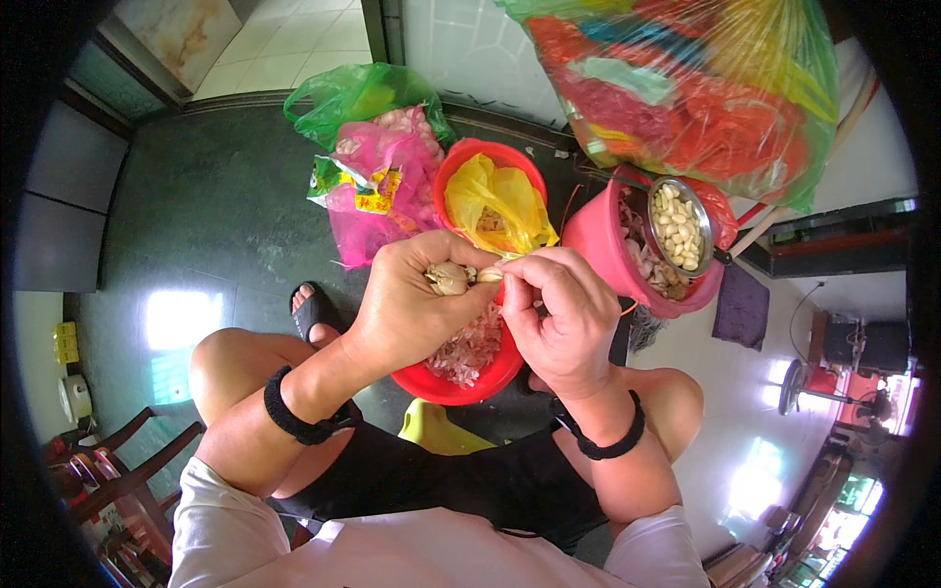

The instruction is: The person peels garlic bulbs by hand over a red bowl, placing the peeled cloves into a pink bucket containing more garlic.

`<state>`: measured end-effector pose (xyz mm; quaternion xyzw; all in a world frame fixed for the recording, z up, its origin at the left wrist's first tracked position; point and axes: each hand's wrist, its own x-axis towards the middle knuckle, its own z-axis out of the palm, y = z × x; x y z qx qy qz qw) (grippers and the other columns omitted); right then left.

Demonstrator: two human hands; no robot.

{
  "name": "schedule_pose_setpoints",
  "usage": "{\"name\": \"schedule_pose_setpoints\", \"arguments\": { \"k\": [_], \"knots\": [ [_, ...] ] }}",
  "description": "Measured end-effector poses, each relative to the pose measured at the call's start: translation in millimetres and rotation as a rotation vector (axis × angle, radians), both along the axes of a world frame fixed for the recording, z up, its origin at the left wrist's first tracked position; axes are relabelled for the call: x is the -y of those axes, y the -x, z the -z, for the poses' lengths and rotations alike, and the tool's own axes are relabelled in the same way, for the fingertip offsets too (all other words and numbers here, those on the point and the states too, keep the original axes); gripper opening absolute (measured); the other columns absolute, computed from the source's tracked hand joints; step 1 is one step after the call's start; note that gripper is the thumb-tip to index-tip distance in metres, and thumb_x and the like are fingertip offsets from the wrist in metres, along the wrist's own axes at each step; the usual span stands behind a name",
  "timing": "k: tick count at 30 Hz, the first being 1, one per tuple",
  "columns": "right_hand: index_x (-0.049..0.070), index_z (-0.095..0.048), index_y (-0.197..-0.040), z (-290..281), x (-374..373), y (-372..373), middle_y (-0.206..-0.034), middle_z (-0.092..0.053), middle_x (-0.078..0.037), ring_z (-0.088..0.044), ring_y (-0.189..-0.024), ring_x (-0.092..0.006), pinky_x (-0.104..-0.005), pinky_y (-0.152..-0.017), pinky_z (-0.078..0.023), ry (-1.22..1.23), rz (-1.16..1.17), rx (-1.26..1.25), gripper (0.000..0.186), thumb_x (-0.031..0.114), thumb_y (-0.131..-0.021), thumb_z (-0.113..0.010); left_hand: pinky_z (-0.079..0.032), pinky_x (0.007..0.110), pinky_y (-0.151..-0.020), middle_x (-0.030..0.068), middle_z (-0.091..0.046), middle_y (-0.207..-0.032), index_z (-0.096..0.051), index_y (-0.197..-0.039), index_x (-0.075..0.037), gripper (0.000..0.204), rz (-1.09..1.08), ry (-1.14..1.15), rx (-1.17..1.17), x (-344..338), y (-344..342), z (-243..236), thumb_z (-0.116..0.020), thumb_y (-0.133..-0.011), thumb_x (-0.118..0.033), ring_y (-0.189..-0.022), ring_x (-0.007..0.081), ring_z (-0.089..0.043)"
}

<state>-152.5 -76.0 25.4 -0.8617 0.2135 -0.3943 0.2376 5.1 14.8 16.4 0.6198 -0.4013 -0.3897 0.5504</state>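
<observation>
Several garlic cloves [448, 278] in dry skins lie in the curl of my left hand [400, 294]. Its thumb and forefinger pinch a single garlic clove [489, 275] at their tips. My right hand [567, 318] meets it there, fingers closed and pressed against that same clove; whether it grips the clove itself or a bit of skin is hidden. Below both hands sits a red basin [417, 384] holding pale pinkish garlic skins [469, 351]. Peeled cloves [678, 230] fill a metal bowl [708, 245] resting on a pink bucket [591, 235] to the right.
Beyond my hands stands a red bucket [454, 169] lined with a yellow plastic bag [483, 191]. Left of it are a pink net bag of garlic [387, 220] and a green bag [333, 103]. A large bag of coloured plastic [686, 88] bulges at the far right. A yellow-green stool [436, 431] shows between my legs.
</observation>
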Motion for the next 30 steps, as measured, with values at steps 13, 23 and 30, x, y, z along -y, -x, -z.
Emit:
{"name": "schedule_pose_setpoints", "arguments": {
  "k": [13, 23, 30],
  "knots": [
    [0.001, -0.055, -0.101, 10.3, -4.8, -7.5, -0.088, -0.057, -0.013, -0.059, -0.074, -0.0254, -0.0365, -0.069, -0.050, -0.415, -0.058, 0.199, 0.004, -0.002, -0.098, -0.056, -0.061, 0.029, -0.073, 0.0085, -0.076, -0.096, -0.072, -0.111, 0.001, 0.020, 0.159, 0.053, -0.676, 0.8, -4.5, -3.8, -0.078, -0.092, 0.001, -0.082, 0.0139, -0.072],
    [0.001, -0.054, -0.101, 7.2, -6.9, 1.0, -0.088, -0.054, -0.010, -0.055, -0.075, -0.0179, -0.0310, -0.067, -0.047, -0.437, -0.181, 0.191, 0.006, 0.006, -0.102, -0.057, -0.062, 0.034, -0.077, 0.0120, -0.073, -0.112, -0.070, -0.120, -0.001, 0.025, 0.309, 0.176, -1.153, -3.2, -27.2, -3.2, -0.068, -0.096, 0.006, -0.096, 0.0204, -0.075],
    [0.000, -0.063, -0.105, -8.0, -3.3, 5.1, -0.099, -0.063, -0.013, -0.062, -0.078, -0.0219, -0.0311, -0.070, -0.051, -0.332, -0.029, 0.172, 0.011, 0.002, -0.094, -0.067, -0.062, 0.031, -0.079, 0.0095, -0.074, -0.106, -0.070, -0.112, 0.001, 0.022, 0.194, 0.104, -0.818, -4.0, -23.6, -5.8, -0.074, -0.092, 0.007, -0.092, 0.0166, -0.074]
  ]
}}
